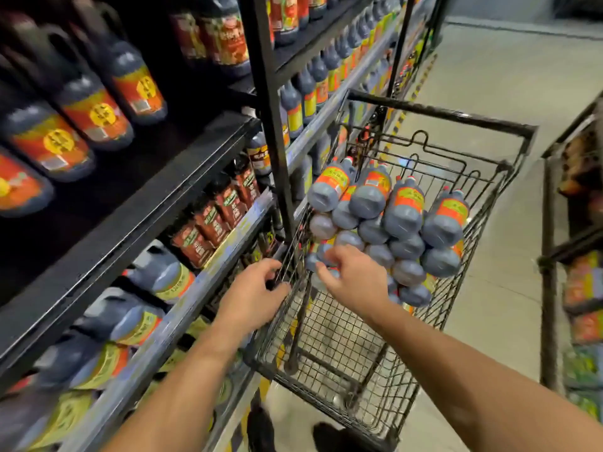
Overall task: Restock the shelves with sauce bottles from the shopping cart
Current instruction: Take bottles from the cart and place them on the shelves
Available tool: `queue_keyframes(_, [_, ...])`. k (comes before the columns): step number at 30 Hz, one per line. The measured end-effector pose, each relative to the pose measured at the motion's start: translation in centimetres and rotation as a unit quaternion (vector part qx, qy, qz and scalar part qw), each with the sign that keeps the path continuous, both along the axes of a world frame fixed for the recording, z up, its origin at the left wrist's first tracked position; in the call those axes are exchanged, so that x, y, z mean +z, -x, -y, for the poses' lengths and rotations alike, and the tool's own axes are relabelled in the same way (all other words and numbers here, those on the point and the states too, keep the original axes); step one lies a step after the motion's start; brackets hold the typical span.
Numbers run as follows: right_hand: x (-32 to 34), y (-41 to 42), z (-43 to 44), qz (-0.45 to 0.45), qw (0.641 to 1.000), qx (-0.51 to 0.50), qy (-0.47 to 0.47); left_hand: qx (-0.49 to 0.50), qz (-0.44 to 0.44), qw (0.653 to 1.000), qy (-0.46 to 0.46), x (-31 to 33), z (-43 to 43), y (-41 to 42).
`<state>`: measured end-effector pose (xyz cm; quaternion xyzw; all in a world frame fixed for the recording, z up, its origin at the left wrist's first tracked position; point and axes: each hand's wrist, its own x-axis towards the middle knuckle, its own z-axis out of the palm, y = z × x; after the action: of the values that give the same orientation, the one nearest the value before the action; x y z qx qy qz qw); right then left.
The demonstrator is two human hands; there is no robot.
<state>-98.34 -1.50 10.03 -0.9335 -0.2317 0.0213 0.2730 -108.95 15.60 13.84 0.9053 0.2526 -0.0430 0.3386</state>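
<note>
A black wire shopping cart (437,119) stands against the shelving, and in it lies a stack of several dark sauce bottles (404,207) with orange and yellow labels, bases toward me. My left hand (257,288) curls its fingers round the cart's near left wire edge. Inside the cart, my right hand (352,275) closes its fingers on one of the lowest bottles in the pile. The black shelves (140,203) on the left carry rows of dark sauce bottles (81,109) with orange labels.
A black upright post (270,102) of the shelving stands right beside the cart's left side. Lower shelves hold more dark bottles (160,275). Another rack with goods (580,282) stands at the right edge. Grey floor (509,76) stretches beyond the cart.
</note>
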Motion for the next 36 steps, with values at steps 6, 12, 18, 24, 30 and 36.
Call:
queue_keyframes(6, [3.0,-0.7,2.5,0.012,0.991,-0.136,0.0,-0.117,0.017,0.993,0.017,0.2,-0.5,-6.3])
queue_keyframes(12, [4.8,0.2,4.9,-0.012,0.971,-0.237,0.004,-0.203,0.052,0.977,0.032,0.4,-0.2,-10.8])
queue_keyframes(18, [4.7,0.2,7.9,-0.047,0.95,-0.307,0.01,-0.221,0.05,0.972,0.063,0.2,0.9,-14.6])
queue_keyframes(24, [3.7,-6.1,10.6,-0.091,0.94,-0.326,0.026,-0.196,0.029,0.979,0.039,-1.0,1.5,-18.6])
queue_keyframes(30, [1.9,-15.4,13.1,-0.158,0.926,-0.342,0.0,-0.152,0.006,0.988,0.0,-2.3,3.0,-24.5])
queue_keyframes(36, [-1.2,-21.9,15.5,-0.208,0.909,-0.361,-0.004,-0.126,-0.016,0.992,0.012,-4.8,4.9,-31.2])
